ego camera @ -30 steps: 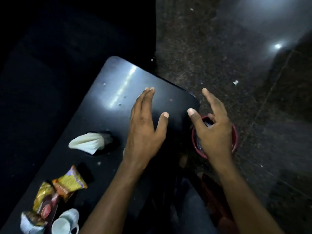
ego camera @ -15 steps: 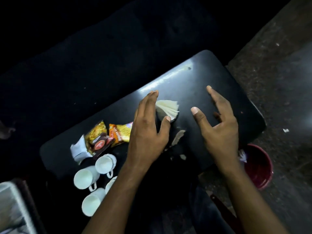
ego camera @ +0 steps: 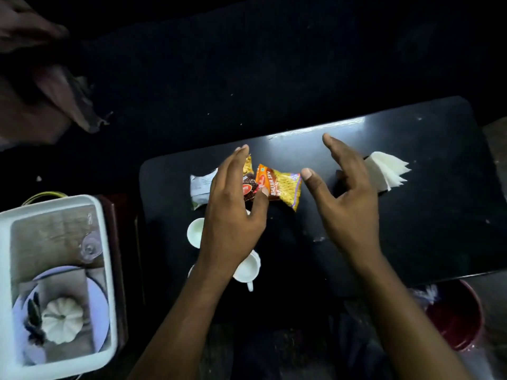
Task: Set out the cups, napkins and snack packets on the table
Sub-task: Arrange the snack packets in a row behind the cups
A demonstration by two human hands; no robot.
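Note:
On the black table (ego camera: 428, 231) lie snack packets: an orange-yellow bhujia packet (ego camera: 279, 186), a dark red one (ego camera: 249, 189) and a white one (ego camera: 200, 186). My left hand (ego camera: 233, 212) hovers over the red packet, fingers apart, holding nothing. My right hand (ego camera: 348, 198) is open just right of the orange packet. A fan of white napkins (ego camera: 389, 171) sits behind my right hand. White cups stand near the table's front left: one (ego camera: 195, 231) beside my left wrist, another (ego camera: 248, 267) with a handle below it; a third is mostly hidden.
A white tray (ego camera: 55, 209) at the left holds a plate with a small white pumpkin (ego camera: 61, 320) and a glass (ego camera: 89, 248). A red bucket (ego camera: 461, 319) stands on the floor at the lower right. Another person's blurred hand (ego camera: 33, 78) shows at the top left.
The view has swung left, from the table's right end and bucket to the packets and cups. Both hands moved with it, from the napkins to above the packets. The tray came into view.

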